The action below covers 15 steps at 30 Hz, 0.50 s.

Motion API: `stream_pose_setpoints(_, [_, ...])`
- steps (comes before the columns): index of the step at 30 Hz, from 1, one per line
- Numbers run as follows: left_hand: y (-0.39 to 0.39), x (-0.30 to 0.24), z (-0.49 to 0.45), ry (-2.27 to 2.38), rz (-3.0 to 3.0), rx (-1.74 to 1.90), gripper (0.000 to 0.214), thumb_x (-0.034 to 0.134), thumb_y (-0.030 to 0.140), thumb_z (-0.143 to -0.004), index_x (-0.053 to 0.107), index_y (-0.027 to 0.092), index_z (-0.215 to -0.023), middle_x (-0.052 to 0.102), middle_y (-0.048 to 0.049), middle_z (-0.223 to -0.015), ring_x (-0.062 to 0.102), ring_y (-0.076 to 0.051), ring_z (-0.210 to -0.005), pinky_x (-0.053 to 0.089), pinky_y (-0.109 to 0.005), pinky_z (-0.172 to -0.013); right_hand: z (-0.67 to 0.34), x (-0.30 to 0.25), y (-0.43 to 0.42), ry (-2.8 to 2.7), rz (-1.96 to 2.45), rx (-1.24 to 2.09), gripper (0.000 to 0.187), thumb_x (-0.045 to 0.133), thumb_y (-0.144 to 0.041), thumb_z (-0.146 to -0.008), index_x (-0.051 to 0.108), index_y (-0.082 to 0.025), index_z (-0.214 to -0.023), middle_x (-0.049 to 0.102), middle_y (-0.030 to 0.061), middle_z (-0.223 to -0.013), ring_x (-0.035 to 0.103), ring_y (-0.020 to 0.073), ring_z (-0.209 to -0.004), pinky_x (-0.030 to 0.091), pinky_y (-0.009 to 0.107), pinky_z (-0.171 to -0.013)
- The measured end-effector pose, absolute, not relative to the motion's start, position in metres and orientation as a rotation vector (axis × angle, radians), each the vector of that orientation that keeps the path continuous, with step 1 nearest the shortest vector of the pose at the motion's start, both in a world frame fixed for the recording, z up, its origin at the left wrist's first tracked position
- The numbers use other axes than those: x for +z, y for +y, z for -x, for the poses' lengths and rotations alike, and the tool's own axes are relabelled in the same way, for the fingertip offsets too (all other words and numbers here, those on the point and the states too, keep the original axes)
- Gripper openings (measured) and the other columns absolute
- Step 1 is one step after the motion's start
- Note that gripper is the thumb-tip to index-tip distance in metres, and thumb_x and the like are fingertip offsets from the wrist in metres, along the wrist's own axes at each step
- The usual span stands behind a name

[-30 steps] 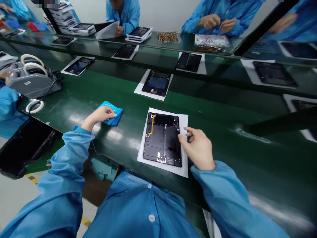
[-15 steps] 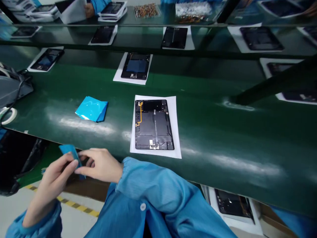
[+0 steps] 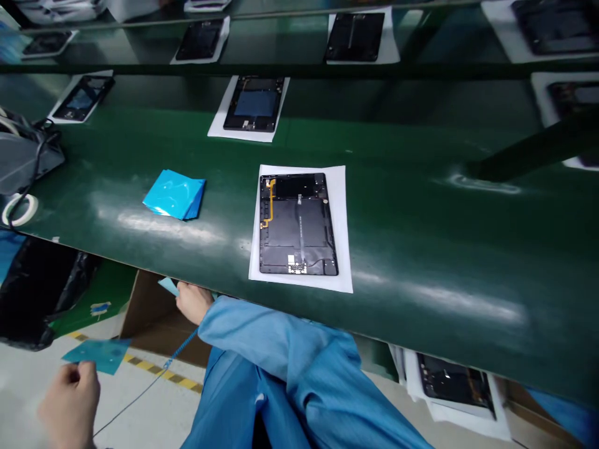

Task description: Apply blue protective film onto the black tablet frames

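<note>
Head view: left hand [image 3: 70, 399] lower, pinching blue film [image 3: 96, 355].

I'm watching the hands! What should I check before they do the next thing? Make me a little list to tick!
1. Tablet back panel lying flat on its white paper sheet: ok.
2. Orange flex cable lying on the panel: ok.
3. Blue film stack on the green bench, beside the panel, not on it: ok.
4. Teal film sheet held firmly by the left hand: cannot tell.
5. Small blue piece pinched by the right hand: cannot tell.
6. Blue cord fastened at the right wrist: cannot tell, the sleeve hides it.
</note>
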<state>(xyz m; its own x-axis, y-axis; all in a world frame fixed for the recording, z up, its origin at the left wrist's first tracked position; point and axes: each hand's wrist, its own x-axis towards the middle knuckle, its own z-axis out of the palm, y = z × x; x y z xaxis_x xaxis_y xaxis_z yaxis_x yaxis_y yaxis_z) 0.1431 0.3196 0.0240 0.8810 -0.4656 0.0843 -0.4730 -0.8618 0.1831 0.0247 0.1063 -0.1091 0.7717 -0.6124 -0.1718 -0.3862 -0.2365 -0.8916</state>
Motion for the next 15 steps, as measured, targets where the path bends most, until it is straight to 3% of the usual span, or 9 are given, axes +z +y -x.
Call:
stream_pose_setpoints(4, [0.296, 0.027, -0.1, -0.777, -2.654, -0.026, 0.036, 0.07, 0.052, -0.088, 0.06, 0.028, -0.063, 0.054, 0.0068, -0.048, 0.056, -0.022, -0.046, 0.04, -0.028, -0.047, -0.01, -0.067, 0.119, 0.464, 2.038, -0.377, 0.05, 0.1, -0.069, -0.068, 0.08, -0.032, -0.096, 0.086, -0.0077, -0.096, 0.073, 0.0165, -0.076, 0.041, 0.026, -0.056])
stream_pose_setpoints(5, [0.286, 0.027, -0.088, -0.765, -2.575, -0.044, 0.033, 0.072, 0.052, -0.086, 0.061, 0.028, -0.066, 0.053, 0.0061, -0.051, 0.054, -0.021, -0.05, 0.04, -0.029, -0.051, -0.001, -0.053, 0.123, 0.402, 2.067, -0.405, 0.046, 0.099, -0.065, -0.069, 0.08, -0.033, -0.095, 0.086, -0.0085, -0.096, 0.073, 0.0156, -0.077, 0.038, 0.026, -0.056])
stream_pose_setpoints(8, [0.258, 0.028, -0.051, -0.645, -2.323, -0.046, 0.022, 0.076, 0.047, -0.085, 0.064, 0.03, -0.077, 0.06, 0.0045, -0.068, 0.053, -0.023, -0.067, 0.044, -0.037, -0.065, 0.031, -0.009, 0.129, 0.398, 2.222, -0.587, 0.017, 0.078, -0.041, -0.098, 0.079, -0.028, -0.088, 0.086, -0.0047, -0.095, 0.071, 0.0131, -0.079, 0.04, 0.027, -0.059])
stream_pose_setpoints(11, [0.234, 0.032, -0.024, -0.577, -2.141, 0.001, 0.017, 0.079, 0.041, -0.085, 0.066, 0.03, -0.085, 0.062, 0.004, -0.082, 0.051, -0.023, -0.079, 0.043, -0.042, -0.078, 0.06, 0.026, 0.119, 0.53, 2.414, -0.947, 0.039, 0.057, -0.02, -0.108, 0.079, -0.026, -0.076, 0.079, -0.0042, -0.078, 0.064, 0.0098, -0.069, 0.044, 0.026, -0.059])
stream_pose_setpoints(15, [0.202, 0.037, -0.009, -0.738, -2.051, 0.1, 0.03, 0.075, 0.038, -0.096, 0.055, 0.025, -0.077, 0.051, 0.0039, -0.074, 0.045, -0.019, -0.072, 0.037, -0.038, -0.071, 0.088, 0.053, 0.095, 0.649, 2.42, -1.245, 0.046, 0.064, -0.02, -0.108, 0.073, -0.027, -0.064, 0.065, -0.0062, -0.061, 0.054, 0.0097, -0.057, 0.042, 0.027, -0.051])
